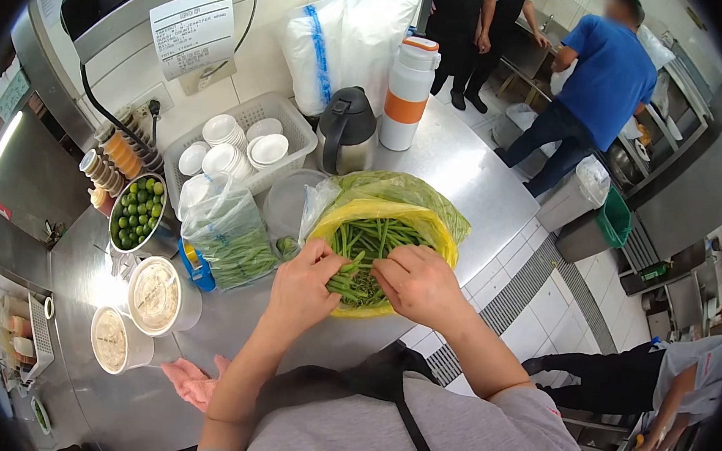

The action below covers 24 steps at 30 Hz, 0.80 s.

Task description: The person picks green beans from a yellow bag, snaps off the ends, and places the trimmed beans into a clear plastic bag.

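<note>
A yellow plastic bag [449, 248] stands open in front of me on the steel counter, with a pile of green beans [388, 229] inside. Over the bag's near left side, my left hand [307, 282] is closed around a few beans that stick out past its fingers. My right hand [414, 282] is at the bag's near right side, thumb and fingers pinched together on a bean. The two hands are close to each other, just above the beans. To the left, a clear bag of green vegetables [228, 245] lies against a blue object [195, 267].
Behind are a basket of white lidded cups [304, 136], a steel jug [347, 131] and a white-orange bottle [409, 94]. Left are a bowl of limes [137, 212], two white tubs [156, 298] and a pink cloth [190, 382]. People stand beyond the counter and at right.
</note>
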Tool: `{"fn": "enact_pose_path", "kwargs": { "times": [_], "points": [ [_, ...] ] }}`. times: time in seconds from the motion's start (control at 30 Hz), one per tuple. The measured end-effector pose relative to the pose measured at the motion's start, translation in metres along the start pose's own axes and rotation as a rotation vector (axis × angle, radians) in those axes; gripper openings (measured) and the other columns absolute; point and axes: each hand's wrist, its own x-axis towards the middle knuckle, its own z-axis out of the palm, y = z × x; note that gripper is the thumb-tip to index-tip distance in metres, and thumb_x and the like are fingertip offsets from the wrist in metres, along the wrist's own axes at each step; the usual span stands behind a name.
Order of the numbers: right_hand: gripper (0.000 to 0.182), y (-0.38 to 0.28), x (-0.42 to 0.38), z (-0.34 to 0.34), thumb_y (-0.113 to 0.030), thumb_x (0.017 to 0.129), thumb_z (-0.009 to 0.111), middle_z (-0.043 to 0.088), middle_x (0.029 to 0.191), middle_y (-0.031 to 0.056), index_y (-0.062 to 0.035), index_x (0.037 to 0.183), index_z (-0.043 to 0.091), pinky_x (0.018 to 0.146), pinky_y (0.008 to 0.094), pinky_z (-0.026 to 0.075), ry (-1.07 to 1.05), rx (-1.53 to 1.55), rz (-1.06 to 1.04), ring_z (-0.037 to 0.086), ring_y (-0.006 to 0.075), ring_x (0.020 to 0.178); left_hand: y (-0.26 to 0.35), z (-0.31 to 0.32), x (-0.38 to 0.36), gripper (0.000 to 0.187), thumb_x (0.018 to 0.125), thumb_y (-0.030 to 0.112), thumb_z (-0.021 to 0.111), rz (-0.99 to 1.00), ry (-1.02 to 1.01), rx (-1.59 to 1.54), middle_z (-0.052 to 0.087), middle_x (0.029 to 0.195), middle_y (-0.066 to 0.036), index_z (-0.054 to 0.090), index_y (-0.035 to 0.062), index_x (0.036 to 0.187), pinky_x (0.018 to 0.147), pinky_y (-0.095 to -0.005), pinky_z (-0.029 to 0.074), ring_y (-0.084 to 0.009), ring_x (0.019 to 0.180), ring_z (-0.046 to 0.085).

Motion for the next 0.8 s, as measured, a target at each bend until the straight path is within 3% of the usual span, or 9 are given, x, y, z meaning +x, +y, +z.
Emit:
{"fn": "enact_pose_path", "kwargs": {
  "times": [0.03,0.13,0.2,0.23,0.3,0.4,0.47,0.67,0.8],
  "points": [
    [0.012,0.000,0.001,-0.001,-0.002,0.072,0.065,0.057,0.071,0.0081,-0.0031,0.084,0.062,0.056,0.0336,0.047,-0.001,0.002,0.003,0.058,0.0258,0.066,0.000,0.001,0.002,0.018,0.070,0.011,0.070,-0.002,-0.003,-0.001,0.059,0.070,-0.011,0.063,0.0012,0.083,0.054,-0.0331,0.045,-0.0314,0.060,0.057],
    [0.005,-0.001,0.002,-0.006,-0.002,0.075,0.064,0.061,0.072,0.0090,-0.0008,0.080,0.064,0.055,0.0272,0.046,0.289,0.364,0.120,0.059,0.0198,0.063,-0.001,0.009,-0.003,0.018,0.070,0.011,0.072,-0.028,0.029,-0.229,0.057,0.066,-0.009,0.062,0.0010,0.082,0.051,-0.0310,0.043,-0.0257,0.051,0.053],
    [0.004,0.000,0.006,-0.020,0.000,0.076,0.063,0.062,0.071,0.0093,-0.0001,0.079,0.065,0.055,0.0249,0.043,0.476,0.548,0.264,0.056,0.0153,0.061,-0.006,0.018,-0.007,0.018,0.073,0.013,0.072,-0.484,0.145,-0.557,0.055,0.063,-0.004,0.062,0.0004,0.079,0.047,-0.0272,0.040,-0.0155,0.046,0.048],
    [0.007,0.004,0.009,-0.016,-0.001,0.076,0.062,0.061,0.072,0.0083,-0.0001,0.083,0.065,0.055,0.0243,0.042,0.404,0.484,0.265,0.054,0.0147,0.060,-0.013,0.022,-0.008,0.018,0.073,0.013,0.072,-0.516,0.144,-0.553,0.055,0.063,-0.004,0.062,0.0004,0.079,0.047,-0.0272,0.040,-0.0155,0.046,0.048],
    [0.010,0.007,0.006,0.002,-0.002,0.077,0.062,0.060,0.072,0.0073,-0.0001,0.086,0.066,0.054,0.0236,0.041,0.335,0.429,0.260,0.052,0.0140,0.059,-0.027,0.025,-0.008,0.017,0.077,0.015,0.071,-0.713,0.395,-1.081,0.054,0.062,-0.001,0.061,0.0009,0.076,0.045,-0.0232,0.037,-0.0074,0.047,0.045],
    [0.014,0.012,-0.003,0.036,-0.003,0.077,0.061,0.057,0.073,0.0049,0.0009,0.090,0.065,0.054,0.0221,0.039,0.171,0.428,0.401,0.049,0.0099,0.058,-0.024,0.024,-0.003,0.015,0.080,0.013,0.069,-0.707,0.480,-1.134,0.053,0.061,0.000,0.060,0.0013,0.075,0.044,-0.0203,0.034,-0.0060,0.047,0.044],
    [0.016,0.004,-0.007,0.043,-0.001,0.076,0.061,0.054,0.074,0.0034,-0.0005,0.091,0.065,0.054,0.0213,0.038,0.107,0.708,0.538,0.048,0.0062,0.060,-0.022,0.027,-0.004,0.015,0.080,0.013,0.068,-0.701,0.489,-1.149,0.053,0.061,0.000,0.060,0.0012,0.075,0.043,-0.0205,0.034,-0.0059,0.047,0.044],
    [0.009,-0.006,-0.001,0.056,0.002,0.073,0.061,0.052,0.067,0.0020,0.0007,0.081,0.063,0.047,0.0199,0.035,0.145,0.688,0.467,0.045,0.0057,0.051,-0.015,0.032,-0.008,0.013,0.081,0.011,0.067,-0.649,0.452,-1.137,0.053,0.062,0.001,0.061,-0.0003,0.079,0.044,-0.0201,0.034,-0.0055,0.047,0.044],
    [0.004,-0.008,0.002,0.055,0.002,0.072,0.061,0.052,0.068,-0.0010,-0.0009,0.075,0.060,0.049,0.0185,0.035,0.077,0.851,0.592,0.044,0.0031,0.053,-0.006,0.030,-0.008,0.013,0.081,0.011,0.067,-0.600,0.543,-1.130,0.053,0.062,0.000,0.062,-0.0017,0.084,0.044,-0.0197,0.034,-0.0058,0.048,0.045]
  ]
}}
